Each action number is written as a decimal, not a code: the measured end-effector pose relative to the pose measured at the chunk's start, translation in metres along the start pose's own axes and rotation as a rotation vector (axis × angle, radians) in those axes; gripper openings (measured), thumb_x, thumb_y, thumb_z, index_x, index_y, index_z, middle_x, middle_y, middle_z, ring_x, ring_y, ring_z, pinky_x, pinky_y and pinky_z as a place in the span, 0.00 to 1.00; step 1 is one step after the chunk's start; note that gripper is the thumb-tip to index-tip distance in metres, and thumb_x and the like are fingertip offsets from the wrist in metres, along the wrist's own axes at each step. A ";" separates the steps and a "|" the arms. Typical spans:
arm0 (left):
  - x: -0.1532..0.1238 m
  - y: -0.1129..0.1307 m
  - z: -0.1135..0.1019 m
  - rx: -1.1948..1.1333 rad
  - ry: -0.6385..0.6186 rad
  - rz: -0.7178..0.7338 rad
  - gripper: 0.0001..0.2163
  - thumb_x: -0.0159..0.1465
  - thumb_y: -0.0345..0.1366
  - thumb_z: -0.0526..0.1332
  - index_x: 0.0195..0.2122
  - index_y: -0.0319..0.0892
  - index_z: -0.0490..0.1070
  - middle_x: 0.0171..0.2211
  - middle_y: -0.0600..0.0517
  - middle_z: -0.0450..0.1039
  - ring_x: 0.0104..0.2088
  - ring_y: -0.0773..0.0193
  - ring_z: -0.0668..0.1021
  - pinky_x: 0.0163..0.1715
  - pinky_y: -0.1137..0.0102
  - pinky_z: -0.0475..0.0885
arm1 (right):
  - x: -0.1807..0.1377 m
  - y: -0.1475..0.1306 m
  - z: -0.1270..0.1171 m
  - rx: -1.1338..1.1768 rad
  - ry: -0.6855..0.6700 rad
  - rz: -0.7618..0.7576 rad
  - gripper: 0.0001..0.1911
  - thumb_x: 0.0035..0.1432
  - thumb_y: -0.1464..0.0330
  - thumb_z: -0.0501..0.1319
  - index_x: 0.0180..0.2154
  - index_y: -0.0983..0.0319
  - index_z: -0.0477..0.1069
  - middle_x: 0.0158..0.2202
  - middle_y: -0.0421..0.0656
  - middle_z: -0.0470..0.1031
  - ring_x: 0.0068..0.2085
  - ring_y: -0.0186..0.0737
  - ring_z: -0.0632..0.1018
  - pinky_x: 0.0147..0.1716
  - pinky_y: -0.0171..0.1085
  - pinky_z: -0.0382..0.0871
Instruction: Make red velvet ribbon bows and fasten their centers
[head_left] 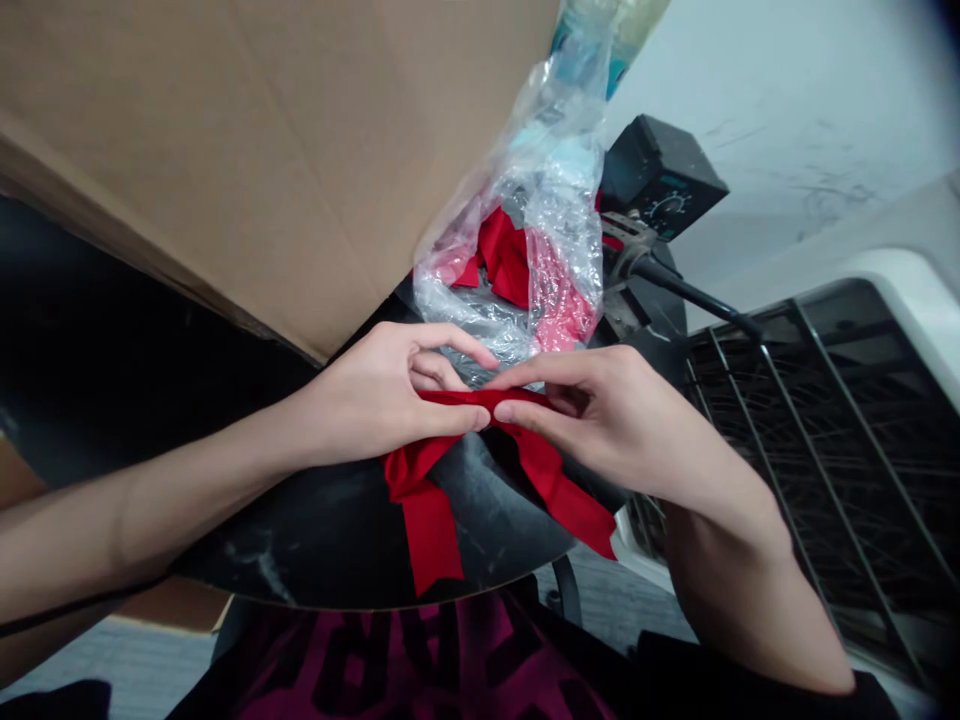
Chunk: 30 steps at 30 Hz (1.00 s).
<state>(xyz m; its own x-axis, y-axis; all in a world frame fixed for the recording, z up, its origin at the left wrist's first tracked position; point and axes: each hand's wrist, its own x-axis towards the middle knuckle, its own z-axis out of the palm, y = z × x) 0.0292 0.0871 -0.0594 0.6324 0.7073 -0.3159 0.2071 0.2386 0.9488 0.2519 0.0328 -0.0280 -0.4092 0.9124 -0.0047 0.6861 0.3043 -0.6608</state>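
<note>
A red ribbon bow (431, 535) with two notched tails is pinched between my hands over the front of a dark round table (315, 540). My left hand (397, 395) comes in from the left, its thumb pressed on the upper middle of the bow and its index finger arched above. From the right, my right hand (592, 405) grips the same middle part with thumb and index finger. Both thumb tips nearly meet there. The tails hang apart, one to the left and one to the right. Fingers hide much of the bow's loops.
Behind my hands lies a clear plastic bag (517, 325) with red ribbon pieces (506, 255) inside. A large cardboard box (300, 150) fills the upper left. At right are a black control box (664, 180) on a metal mount and a white crate with dark bars (817, 400).
</note>
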 end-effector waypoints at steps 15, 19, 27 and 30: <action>0.008 0.002 -0.012 0.092 0.095 -0.033 0.09 0.53 0.36 0.78 0.35 0.44 0.87 0.31 0.51 0.87 0.34 0.59 0.87 0.33 0.76 0.79 | -0.027 -0.010 0.014 -0.327 0.341 -0.095 0.12 0.64 0.65 0.71 0.48 0.58 0.76 0.45 0.45 0.80 0.41 0.42 0.81 0.38 0.40 0.77; 0.007 0.000 -0.011 -0.014 0.119 -0.039 0.09 0.53 0.34 0.78 0.35 0.44 0.87 0.33 0.50 0.87 0.33 0.62 0.87 0.32 0.79 0.78 | -0.032 -0.004 0.031 -0.491 0.406 -0.246 0.08 0.67 0.75 0.66 0.46 0.59 0.75 0.44 0.45 0.81 0.41 0.42 0.81 0.41 0.41 0.76; 0.008 -0.004 -0.014 -0.226 0.085 -0.103 0.05 0.54 0.34 0.78 0.32 0.46 0.87 0.32 0.53 0.87 0.32 0.59 0.88 0.32 0.76 0.83 | -0.022 0.009 0.027 -0.487 0.435 -0.356 0.15 0.65 0.73 0.69 0.52 0.61 0.73 0.46 0.48 0.83 0.43 0.44 0.83 0.42 0.43 0.77; 0.006 -0.003 -0.012 -0.264 0.068 -0.108 0.04 0.55 0.32 0.77 0.32 0.46 0.87 0.31 0.53 0.87 0.31 0.61 0.87 0.31 0.78 0.82 | -0.022 0.011 0.027 -0.546 0.450 -0.390 0.13 0.64 0.75 0.69 0.50 0.61 0.75 0.45 0.48 0.83 0.40 0.43 0.82 0.39 0.43 0.76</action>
<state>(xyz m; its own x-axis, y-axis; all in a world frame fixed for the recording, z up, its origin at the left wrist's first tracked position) 0.0235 0.0984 -0.0644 0.5642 0.7090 -0.4231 0.0633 0.4738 0.8783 0.2520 0.0089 -0.0550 -0.4786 0.7002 0.5297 0.7884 0.6083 -0.0917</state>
